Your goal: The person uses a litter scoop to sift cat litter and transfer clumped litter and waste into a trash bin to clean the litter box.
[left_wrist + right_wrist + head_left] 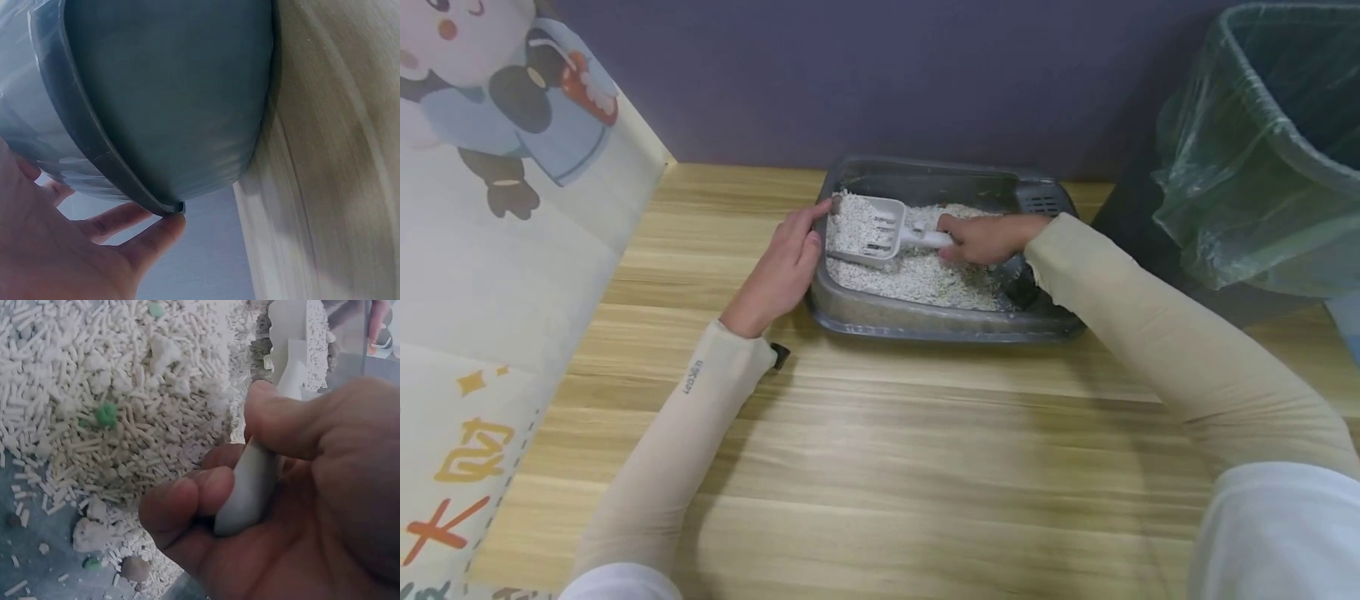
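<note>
1. Set around: grey tray (pixel 925 323) on wood-grain surface (pixel 865 458), long side against dark wall (pixel 880 83) or close to it; cannot tell if touching.
2. At right, just beside tray: dark bin (pixel 1138 204) with green-tinted bag (pixel 1225 183) folded over rim. At left: printed panel (pixel 490 275) with cartoon and lettering.
3. In tray: pale litter (pixel 940 287), with green bits (pixel 107 414) and clumps (pixel 90 537) in right wrist view; grate (pixel 1041 202) at far right corner.
4. In the way: tray's left end just past scoop's front edge, plus left hand (pixel 782 271) at that end; right sleeve (pixel 1150 350) crossing over tray's near right corner.
5. Located inside tray, left half, over litter: white scoop (pixel 891 237), loaded with litter, slots partly showing near handle.
6. Pointing left, mouth toward tray's left end, handle (pixel 925 238) to the right; long axis roughly along tray's length, nearly parallel to wall.
7. Gripping handle: right hand (pixel 985 239), fingers curled round, thumb along top.
8. Touching tray rim at left end: left hand, fingers extended, not wrapped round anything.
</note>
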